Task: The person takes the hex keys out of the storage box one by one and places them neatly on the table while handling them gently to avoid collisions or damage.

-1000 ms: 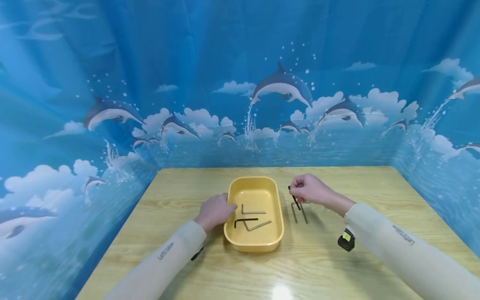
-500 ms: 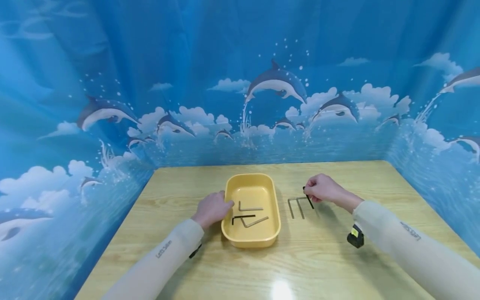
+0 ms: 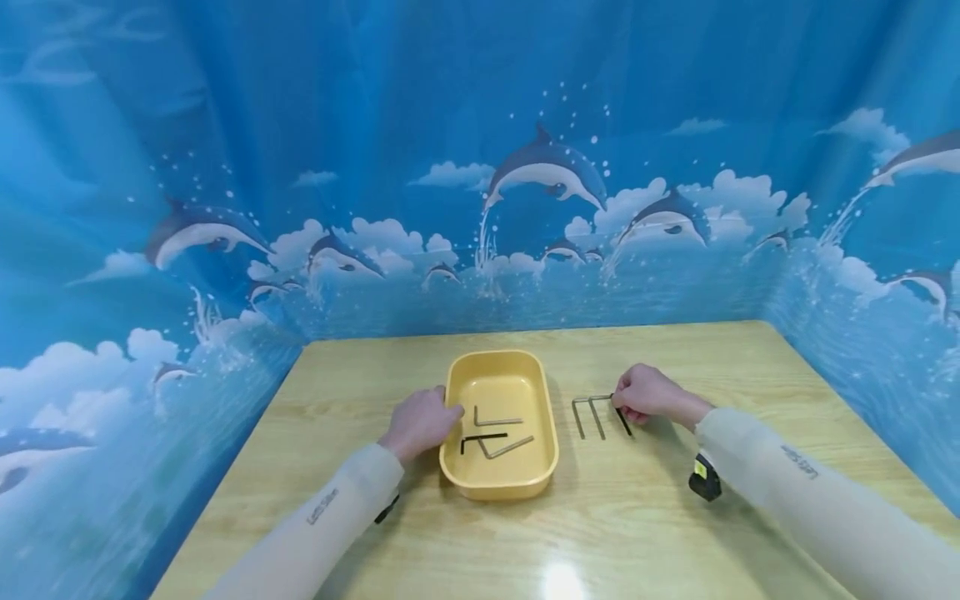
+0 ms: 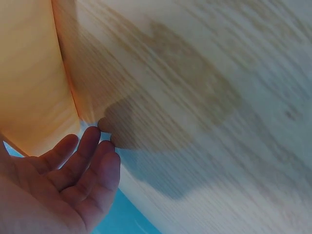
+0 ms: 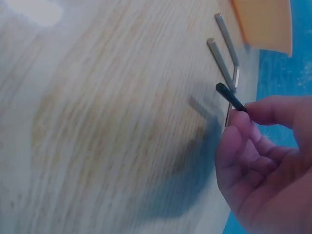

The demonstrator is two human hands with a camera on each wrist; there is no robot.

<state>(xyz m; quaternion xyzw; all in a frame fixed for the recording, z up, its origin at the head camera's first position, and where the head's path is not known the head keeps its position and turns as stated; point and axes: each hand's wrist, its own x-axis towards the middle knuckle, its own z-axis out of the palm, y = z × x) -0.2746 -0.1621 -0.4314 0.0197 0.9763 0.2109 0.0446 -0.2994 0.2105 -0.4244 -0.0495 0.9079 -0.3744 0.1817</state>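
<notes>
My left hand [image 3: 420, 423] holds the left rim of a yellow plastic tray [image 3: 498, 490], thumb over the inside edge. In the left wrist view, the fingers [image 4: 87, 165] lie loosely bent along the tray's outer wall [image 4: 34, 73]. To the tray's right, my right hand [image 3: 648, 392] pinches a black hex key [image 5: 229, 95] between thumb and fingertips, close over the table. Its long arm [image 3: 624, 422] points toward me, while the grip hides the bend. Just left of it, two silver hex keys [image 3: 597, 419] lie side by side, roughly parallel.
Inside the tray lie a silver hex key [image 3: 498, 422], a black one [image 3: 487, 436] and another silver one [image 3: 510, 447]. The wooden table [image 3: 360, 367] is backed by a blue dolphin-print curtain [image 3: 375, 125]. Each wrist wears a small black device [image 3: 705, 477].
My right hand has carried the black hex key rightward, from above the two silver keys to beside them, and lowered it. The left hand keeps its hold on the tray.
</notes>
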